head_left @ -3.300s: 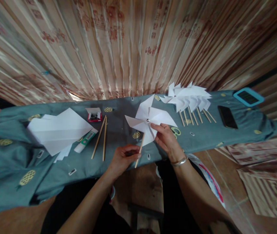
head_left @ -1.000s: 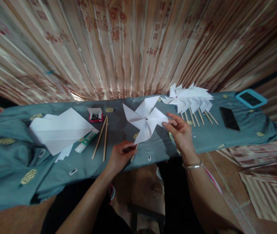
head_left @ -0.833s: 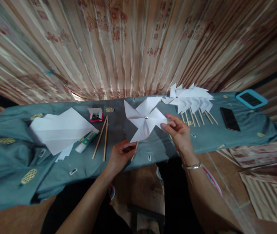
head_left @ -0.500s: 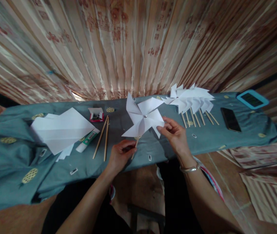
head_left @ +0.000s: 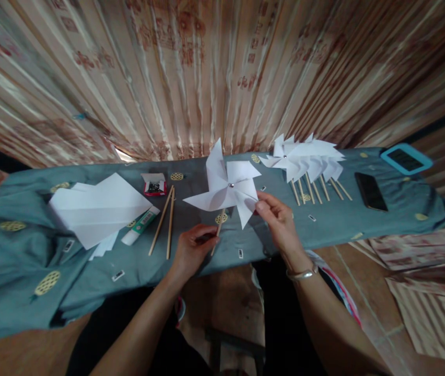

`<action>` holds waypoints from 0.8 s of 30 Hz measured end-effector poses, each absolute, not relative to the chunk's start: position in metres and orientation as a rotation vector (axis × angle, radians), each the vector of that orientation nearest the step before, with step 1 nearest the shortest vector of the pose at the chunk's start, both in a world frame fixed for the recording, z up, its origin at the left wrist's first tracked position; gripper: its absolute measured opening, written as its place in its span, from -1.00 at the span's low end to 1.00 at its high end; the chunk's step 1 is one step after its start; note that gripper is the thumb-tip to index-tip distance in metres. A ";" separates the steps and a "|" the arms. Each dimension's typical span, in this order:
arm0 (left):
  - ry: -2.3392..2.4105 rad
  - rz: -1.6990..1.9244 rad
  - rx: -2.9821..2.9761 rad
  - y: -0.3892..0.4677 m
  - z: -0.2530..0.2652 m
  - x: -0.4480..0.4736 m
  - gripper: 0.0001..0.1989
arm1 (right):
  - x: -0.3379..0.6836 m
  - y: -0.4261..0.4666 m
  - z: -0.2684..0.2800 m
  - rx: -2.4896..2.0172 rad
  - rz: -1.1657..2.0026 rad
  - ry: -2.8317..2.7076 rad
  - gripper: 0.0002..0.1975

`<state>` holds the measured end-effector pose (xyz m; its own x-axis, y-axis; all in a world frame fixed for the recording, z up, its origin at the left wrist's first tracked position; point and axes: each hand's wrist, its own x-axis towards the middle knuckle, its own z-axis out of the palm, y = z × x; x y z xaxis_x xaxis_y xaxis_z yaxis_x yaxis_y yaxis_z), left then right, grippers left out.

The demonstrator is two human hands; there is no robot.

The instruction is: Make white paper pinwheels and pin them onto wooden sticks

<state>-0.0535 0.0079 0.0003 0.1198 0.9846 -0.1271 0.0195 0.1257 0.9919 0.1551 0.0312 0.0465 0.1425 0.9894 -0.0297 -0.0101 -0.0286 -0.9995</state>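
Observation:
A white paper pinwheel (head_left: 222,189) with a silver pin at its centre is held above the cloth, on a thin wooden stick. My left hand (head_left: 195,248) pinches that stick below the blades, with the stick's lower end showing past the fingers. At the right side, my right hand (head_left: 277,216) has thumb and fingers closed on the edge of one blade. Several finished pinwheels (head_left: 312,159) lie overlapped to the right, their sticks pointing towards me. Left of my left hand lie two loose wooden sticks (head_left: 170,224).
A green cloth (head_left: 97,292) covers the narrow table. On the left are white paper sheets (head_left: 101,206), a glue stick (head_left: 140,225) and an open box of pins (head_left: 154,185). A black phone (head_left: 370,192) and a blue-framed device (head_left: 406,159) lie right. A curtain (head_left: 207,78) hangs behind.
The pinwheel's blades have turned clockwise around the pin. My right hand has moved slightly down and left with the blade; my left hand stays on the stick.

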 end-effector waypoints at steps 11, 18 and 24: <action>1.137 0.948 1.137 0.006 0.001 -0.053 -0.80 | 0.178 0.058 0.049 -1.134 1.160 -0.734 -0.55; 1.166 0.949 1.141 0.007 0.002 -0.053 -0.79 | 0.177 0.052 0.050 -1.150 1.011 -0.827 -0.62; 1.179 0.968 1.193 0.007 -0.001 -0.054 -0.81 | 0.175 0.045 0.053 -1.166 0.940 -0.893 -0.73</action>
